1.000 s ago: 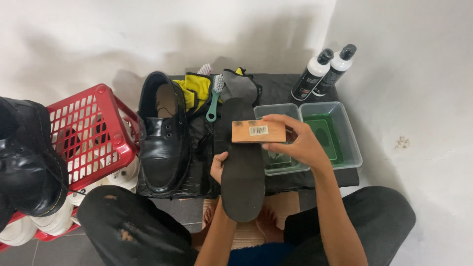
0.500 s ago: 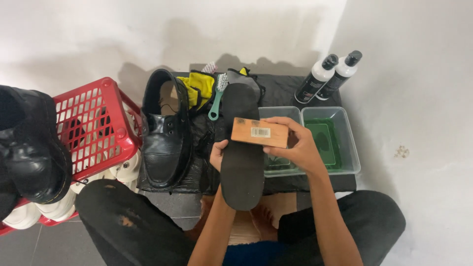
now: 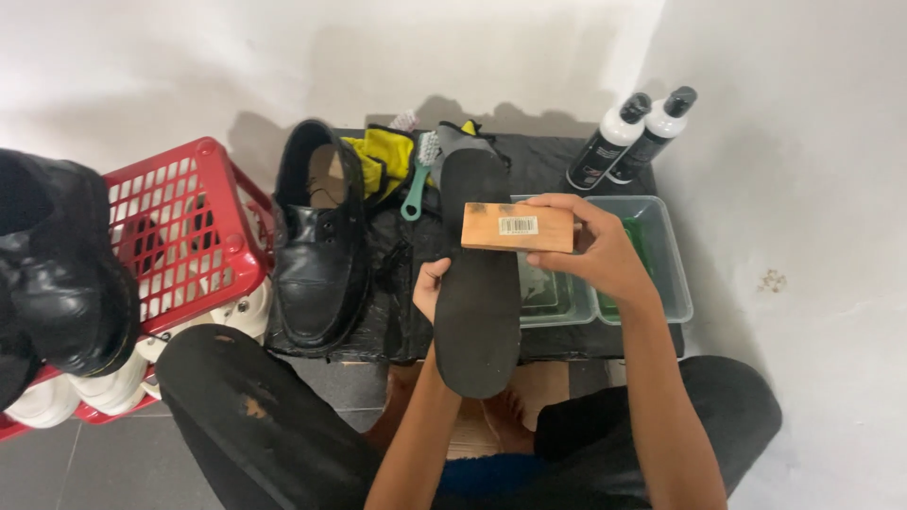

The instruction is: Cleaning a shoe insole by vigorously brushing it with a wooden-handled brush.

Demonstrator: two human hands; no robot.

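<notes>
Head view, looking down past my knees: my left hand (image 3: 430, 288) grips the black insole (image 3: 477, 283) from underneath, fingers curled around its left edge, holding it lengthwise with the toe end pointing away from me over the low black-covered stand (image 3: 548, 156). My right hand (image 3: 595, 250) is closed on the wooden brush block (image 3: 518, 228), thumb on the near side and fingers wrapped over the far end, and the block lies crosswise against the upper part of the insole.

Along the stand's left edge sits a black leather shoe (image 3: 316, 255), with a yellow cloth (image 3: 383, 161) and a green-handled brush (image 3: 416, 184) behind it. Two clear plastic tubs (image 3: 661, 274) occupy the right side, just behind the insole, and two black-and-white bottles (image 3: 633, 132) stand at the far right corner. A red basket (image 3: 189, 236) stands off the left edge, a black boot (image 3: 57, 274) beside it.

My worry is the insole's flex: I support it only at one edge, so a hard press with the block could fold it or twist it out of my grip, and it might drop into the tubs.
</notes>
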